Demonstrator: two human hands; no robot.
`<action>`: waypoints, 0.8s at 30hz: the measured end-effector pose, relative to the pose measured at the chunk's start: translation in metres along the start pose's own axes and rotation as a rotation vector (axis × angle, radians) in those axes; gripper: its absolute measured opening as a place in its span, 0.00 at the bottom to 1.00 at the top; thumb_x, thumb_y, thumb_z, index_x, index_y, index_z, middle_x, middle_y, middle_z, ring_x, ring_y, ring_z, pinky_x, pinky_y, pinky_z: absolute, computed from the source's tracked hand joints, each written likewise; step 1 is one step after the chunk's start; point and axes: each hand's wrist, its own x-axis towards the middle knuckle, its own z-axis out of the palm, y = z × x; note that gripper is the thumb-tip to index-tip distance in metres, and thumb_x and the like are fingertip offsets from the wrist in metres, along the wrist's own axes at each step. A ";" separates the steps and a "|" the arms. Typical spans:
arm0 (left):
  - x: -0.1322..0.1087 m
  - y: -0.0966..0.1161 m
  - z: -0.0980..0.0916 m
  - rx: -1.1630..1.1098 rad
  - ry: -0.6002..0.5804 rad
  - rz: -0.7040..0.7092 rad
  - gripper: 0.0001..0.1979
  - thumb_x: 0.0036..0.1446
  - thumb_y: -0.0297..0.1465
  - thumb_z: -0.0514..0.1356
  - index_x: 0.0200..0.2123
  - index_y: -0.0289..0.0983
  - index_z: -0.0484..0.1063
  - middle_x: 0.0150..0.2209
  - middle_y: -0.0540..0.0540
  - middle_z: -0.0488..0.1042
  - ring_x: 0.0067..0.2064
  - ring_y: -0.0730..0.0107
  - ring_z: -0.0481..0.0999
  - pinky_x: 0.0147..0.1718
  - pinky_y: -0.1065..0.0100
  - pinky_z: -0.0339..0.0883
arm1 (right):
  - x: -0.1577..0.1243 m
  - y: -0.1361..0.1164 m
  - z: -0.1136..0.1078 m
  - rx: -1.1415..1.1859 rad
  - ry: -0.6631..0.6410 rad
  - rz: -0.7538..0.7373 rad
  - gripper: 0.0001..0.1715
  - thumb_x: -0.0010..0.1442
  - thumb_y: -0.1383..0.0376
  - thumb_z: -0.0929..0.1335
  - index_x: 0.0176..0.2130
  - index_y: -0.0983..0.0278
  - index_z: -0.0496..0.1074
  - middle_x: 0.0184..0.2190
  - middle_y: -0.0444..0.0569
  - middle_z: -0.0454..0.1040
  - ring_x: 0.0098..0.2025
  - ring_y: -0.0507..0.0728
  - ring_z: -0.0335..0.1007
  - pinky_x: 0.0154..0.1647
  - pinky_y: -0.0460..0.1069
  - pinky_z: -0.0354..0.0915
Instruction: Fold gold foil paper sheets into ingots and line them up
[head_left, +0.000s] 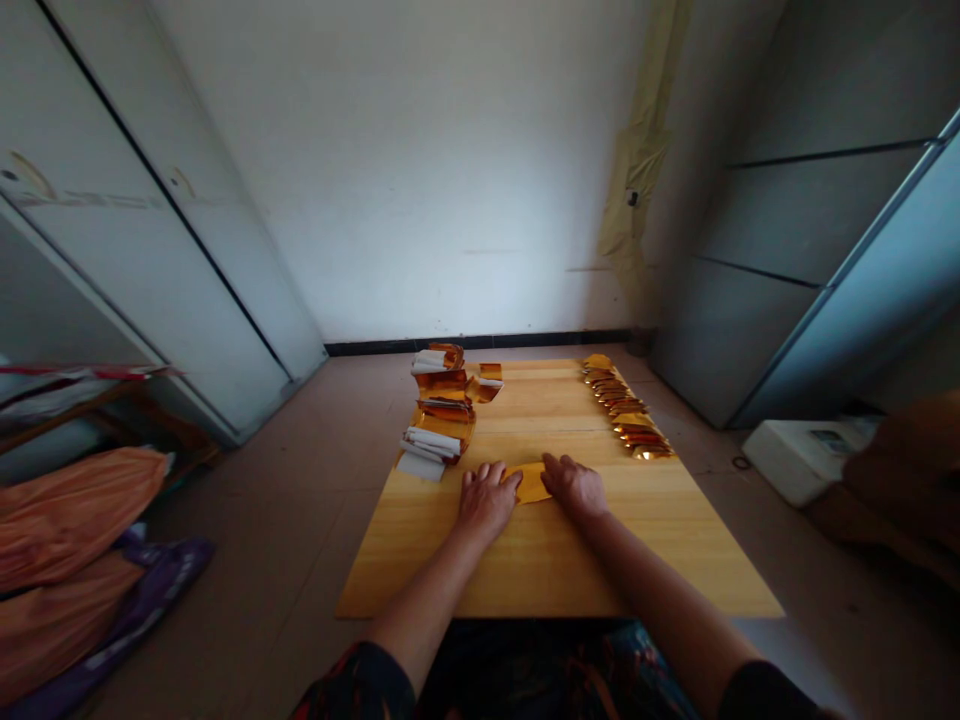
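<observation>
On the table (540,575), left hand (486,498) and right hand (576,486) curl fingers onto gold paper (532,484); pinch unclear. Pressing evenly seems best.

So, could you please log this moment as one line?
left hand: on gold paper | right hand: same paper | table: sheets left, gold pieces right

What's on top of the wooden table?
Gold and white sheets at left, gold pieces at right, and a gold sheet under the left hand and right hand, which hide its ends.
</observation>
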 end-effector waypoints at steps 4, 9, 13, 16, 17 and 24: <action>0.000 0.001 -0.002 -0.008 0.002 -0.004 0.15 0.61 0.34 0.53 0.51 0.52 0.68 0.51 0.45 0.67 0.49 0.58 0.63 0.45 0.56 0.54 | -0.003 0.015 0.004 0.258 0.140 0.059 0.20 0.61 0.62 0.61 0.52 0.60 0.69 0.38 0.48 0.73 0.35 0.52 0.70 0.34 0.43 0.61; -0.001 0.001 -0.005 -0.017 -0.014 0.000 0.15 0.60 0.32 0.54 0.50 0.51 0.68 0.50 0.45 0.67 0.49 0.58 0.62 0.44 0.57 0.54 | -0.015 0.019 0.000 0.512 0.276 -0.037 0.13 0.61 0.64 0.61 0.41 0.64 0.73 0.37 0.49 0.72 0.33 0.51 0.68 0.36 0.44 0.62; -0.002 0.002 -0.005 -0.013 -0.009 -0.004 0.14 0.62 0.35 0.52 0.50 0.51 0.67 0.49 0.46 0.67 0.48 0.59 0.62 0.44 0.58 0.54 | -0.026 -0.002 -0.003 0.479 0.218 -0.204 0.11 0.61 0.65 0.63 0.35 0.61 0.75 0.35 0.48 0.72 0.37 0.52 0.66 0.37 0.45 0.60; -0.003 0.001 -0.005 -0.007 -0.018 -0.020 0.14 0.63 0.38 0.51 0.51 0.53 0.67 0.50 0.46 0.67 0.48 0.60 0.62 0.44 0.59 0.54 | -0.029 -0.020 -0.003 0.314 0.207 -0.365 0.08 0.61 0.63 0.66 0.33 0.58 0.75 0.36 0.47 0.72 0.41 0.55 0.63 0.41 0.49 0.55; -0.003 0.001 -0.005 -0.007 -0.019 -0.020 0.14 0.63 0.38 0.50 0.51 0.54 0.67 0.50 0.47 0.67 0.49 0.60 0.62 0.44 0.59 0.55 | -0.030 -0.025 -0.002 0.267 0.209 -0.412 0.08 0.61 0.62 0.66 0.33 0.58 0.75 0.35 0.47 0.73 0.41 0.55 0.62 0.42 0.50 0.54; -0.001 -0.002 0.001 -0.033 0.049 -0.026 0.14 0.63 0.37 0.51 0.50 0.54 0.69 0.51 0.48 0.68 0.49 0.61 0.64 0.44 0.59 0.54 | -0.038 -0.021 0.002 0.108 0.203 -0.498 0.10 0.63 0.64 0.64 0.32 0.59 0.73 0.31 0.44 0.71 0.38 0.53 0.60 0.40 0.51 0.48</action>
